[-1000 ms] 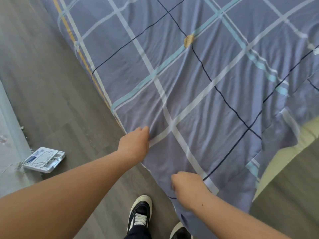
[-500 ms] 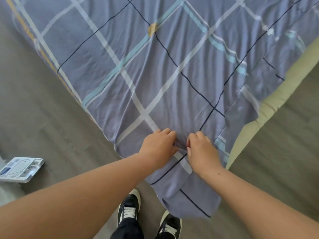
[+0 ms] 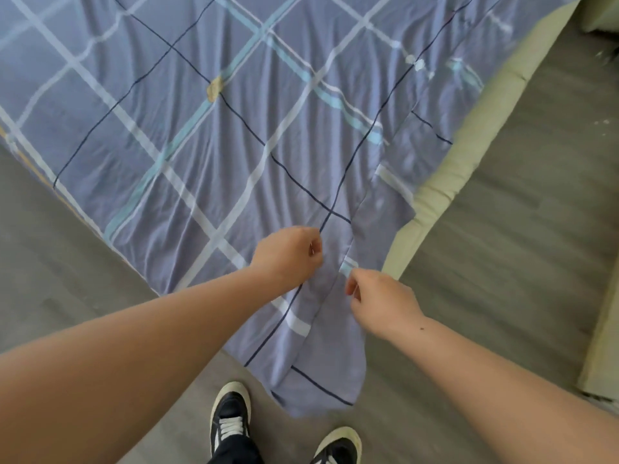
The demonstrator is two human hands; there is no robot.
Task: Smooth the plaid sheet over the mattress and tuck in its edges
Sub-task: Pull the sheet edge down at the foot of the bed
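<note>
Moved: left hand (image 3: pixel 288 256) and right hand (image 3: pixel 382 301), knuckle to knuckle half a second ago, are now apart. Left sits higher up the cloth, right lower and nearer the body.
Plaid sheet (image 3: pixel 234 145): lavender, spread over the mattress (image 3: pixel 445 182), creased toward the near corner. That corner hangs down off the edge below both hands.
Floor (image 3: pixel 502 246): grey wood-look boards on both sides.
Mattress edge: pale green, bare along the right side.
Left grip: fingers curled into the cloth at the corner.
Right grip: thumb and fingers pinch the sheet's folded edge, just beside the mattress corner.
Shoes (image 3: pixel 231 416): black, white laces, on the floor.
</note>
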